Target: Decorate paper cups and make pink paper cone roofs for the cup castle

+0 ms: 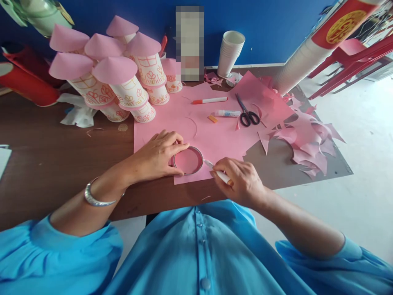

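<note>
In the head view a brown desk (pixel 55 155) stands against a blue wall (pixel 270 28), with pale floor (pixel 362 135) to the right. On the desk lies one big pink paper sheet (pixel 215 135). The left hand (pixel 159 155) presses a round ring (pixel 188 161) flat on the sheet — fingers curved around its rim. The right hand (pixel 242 180) is closed on a pen (pixel 218 173), its tip touching the ring's right side. Further back: one orange marker (pixel 209 100), one glue tube (pixel 227 113), one pair of scissors (pixel 248 112), one stack of white cups (pixel 230 53) — and about nine decorated cups with pink cone roofs (pixel 119 82).
</note>
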`<state>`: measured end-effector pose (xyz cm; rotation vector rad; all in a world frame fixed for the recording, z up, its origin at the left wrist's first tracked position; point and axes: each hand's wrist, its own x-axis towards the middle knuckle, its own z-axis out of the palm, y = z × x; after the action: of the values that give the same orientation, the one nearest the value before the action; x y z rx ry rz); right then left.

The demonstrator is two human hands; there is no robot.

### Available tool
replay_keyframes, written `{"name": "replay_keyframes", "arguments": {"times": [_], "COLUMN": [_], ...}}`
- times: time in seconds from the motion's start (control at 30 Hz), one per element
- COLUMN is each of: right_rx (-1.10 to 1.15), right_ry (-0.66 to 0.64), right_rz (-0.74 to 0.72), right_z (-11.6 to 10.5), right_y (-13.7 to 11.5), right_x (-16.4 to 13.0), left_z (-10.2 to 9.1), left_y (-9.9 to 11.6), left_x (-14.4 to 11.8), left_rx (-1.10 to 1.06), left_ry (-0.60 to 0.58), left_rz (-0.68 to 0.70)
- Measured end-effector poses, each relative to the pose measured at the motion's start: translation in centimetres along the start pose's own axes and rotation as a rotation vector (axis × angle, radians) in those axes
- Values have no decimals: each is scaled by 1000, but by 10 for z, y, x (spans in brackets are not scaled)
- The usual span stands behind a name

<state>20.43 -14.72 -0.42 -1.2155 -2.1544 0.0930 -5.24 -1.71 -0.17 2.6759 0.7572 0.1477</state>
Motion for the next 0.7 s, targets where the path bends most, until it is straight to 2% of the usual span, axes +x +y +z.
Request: {"name": "replay_keyframes", "arguments": {"times": [0.1, 0.27, 0.7], "right_rx": [-124, -189, -261], "right_ry": [27, 45, -1], "right_rz": [-84, -120, -162], "right_z": [7, 18, 30], "right_y": [-22, -46, -69], "right_x": [-10, -21, -12], "left_z": [0, -1, -3], "left_y": [0, 0, 2], "left_x": [0, 0, 1], "left_rx": [5, -9, -35], "left_ry": [-2, 0, -12], "left_rz": [11, 20, 5]}}
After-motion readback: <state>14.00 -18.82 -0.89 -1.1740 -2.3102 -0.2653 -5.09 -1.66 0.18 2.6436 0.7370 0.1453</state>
